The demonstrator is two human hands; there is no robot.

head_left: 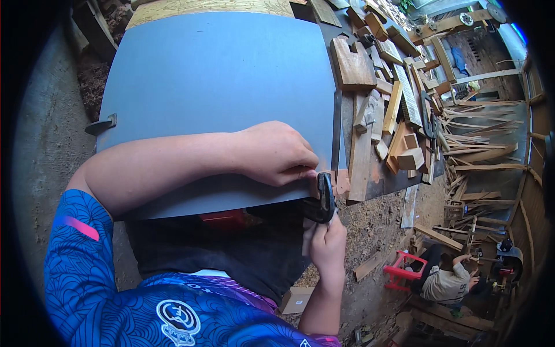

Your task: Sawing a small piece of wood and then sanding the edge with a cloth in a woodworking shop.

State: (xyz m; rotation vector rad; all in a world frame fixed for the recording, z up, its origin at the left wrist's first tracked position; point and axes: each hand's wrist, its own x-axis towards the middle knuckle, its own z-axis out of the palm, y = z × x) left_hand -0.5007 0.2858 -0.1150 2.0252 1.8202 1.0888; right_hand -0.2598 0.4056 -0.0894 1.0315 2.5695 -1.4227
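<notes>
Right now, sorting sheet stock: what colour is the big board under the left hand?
Plain grey-blue board, head view.

Matt grey sheet (219, 87); rough wood offcuts (399, 110); black metal clamp (325, 198).

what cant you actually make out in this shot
- Head view: the left hand lies fisted on the large grey flat sheet, covering the near corner beneath it.
- Head view: the right hand grips the black clamp from below; its lower end is hidden inside the fingers.
- Head view: the underside of the sheet's near edge is in dark shadow.
- Head view: the scattered wood offcuts blur toward the rim.
</notes>
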